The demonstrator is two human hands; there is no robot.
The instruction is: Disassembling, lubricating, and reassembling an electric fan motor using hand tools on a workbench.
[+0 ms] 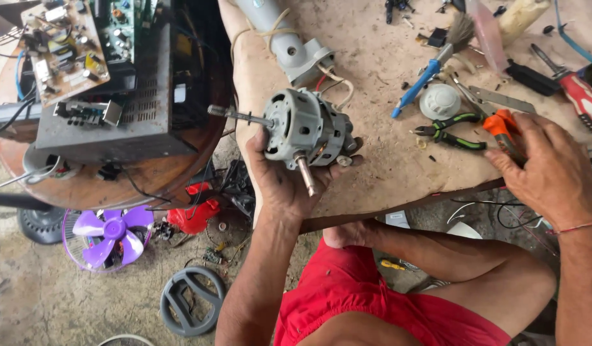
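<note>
Grey metal fan motor (305, 131) sits clasped in the left hand (280, 182) at centre frame; the right hand (552, 170) closes its grip on orange-handled pliers (501, 128) at right.

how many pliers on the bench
2: green-handled pliers lying beside the white cap, and orange-handled pliers under the right hand. Clutter may hide more.

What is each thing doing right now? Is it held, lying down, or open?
Fan motor: held up in left hand, shaft sideways.
Orange-handled tool: on table, under right hand.
Green pliers: lying shut.
Blue brush: lying flat.
Purple fan blade: on floor.
Circuit board: bare, atop box.
</note>
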